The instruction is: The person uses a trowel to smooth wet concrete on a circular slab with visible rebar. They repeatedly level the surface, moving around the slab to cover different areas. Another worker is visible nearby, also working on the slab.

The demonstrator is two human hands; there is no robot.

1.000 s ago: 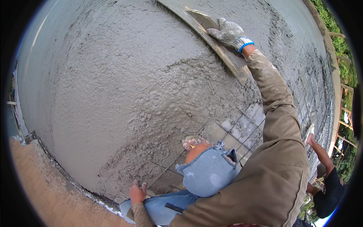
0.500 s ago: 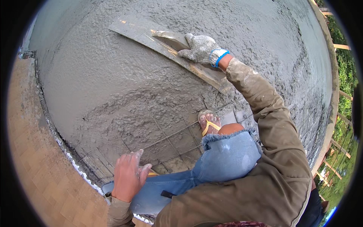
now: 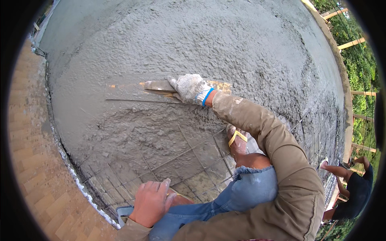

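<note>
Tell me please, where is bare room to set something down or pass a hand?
Bare tiles lie at the left, bordered by the concrete and mesh. A hand could likely pass over the concrete beyond the float, which the right hand holds. It is crowded around the left hand, jeans and foot.

There are 1 float (image 3: pixel 157 85), 1 gloved hand (image 3: pixel 189 88), 1 bare hand (image 3: pixel 152 201) and 1 co-worker (image 3: pixel 355 193).

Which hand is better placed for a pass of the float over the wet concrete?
Probably the right hand: gloved, it grips the handle of the float, which lies on the concrete. The bare left hand is well apart from the float, beside the jeans.
</note>
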